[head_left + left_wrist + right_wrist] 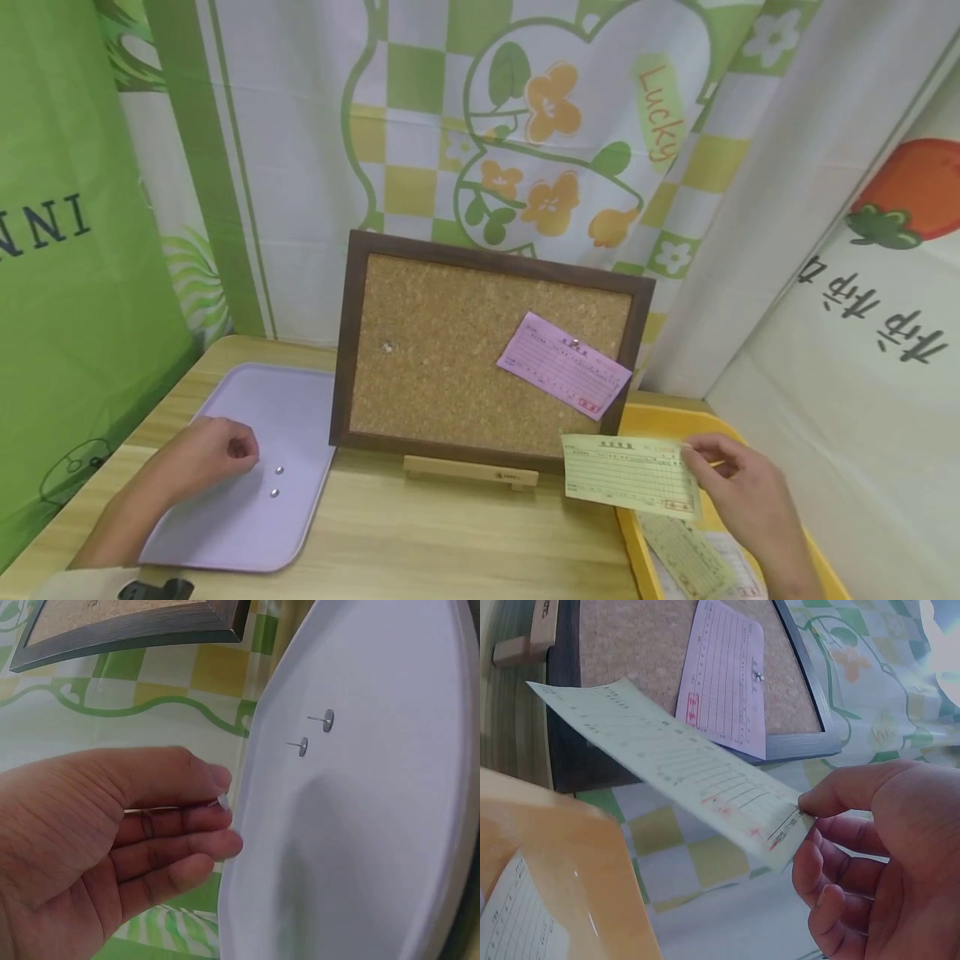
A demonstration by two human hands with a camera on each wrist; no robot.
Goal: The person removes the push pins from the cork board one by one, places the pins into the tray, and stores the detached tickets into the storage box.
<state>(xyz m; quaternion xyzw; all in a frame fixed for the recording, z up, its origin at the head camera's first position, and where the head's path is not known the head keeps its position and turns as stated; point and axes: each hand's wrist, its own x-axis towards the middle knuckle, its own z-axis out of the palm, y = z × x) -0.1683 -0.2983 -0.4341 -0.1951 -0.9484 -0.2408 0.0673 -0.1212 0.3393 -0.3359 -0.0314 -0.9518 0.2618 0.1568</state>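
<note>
My left hand [201, 458] pinches a silver thumbtack [223, 802] between thumb and forefinger, above the lavender tray [225, 533]. On that tray, two more thumbtacks [328, 720] rest on their heads, points up. A pale yellow receipt slip [626, 475] is pinched at its right edge by my right hand [753, 496]. The slip hangs in front of the lower right corner of a wood-framed corkboard [435, 375]. A pink slip [562, 367] is tacked at a tilt on the board's right side, under one thumbtack [575, 342].
Below my right hand stands a yellow bin [633, 550] with several slips inside, a yellowish one [686, 554] on top. A small wooden stand [471, 472] props the corkboard. Small shiny bits [387, 347] show on the board's left. Printed curtains [300, 167] hang behind the table.
</note>
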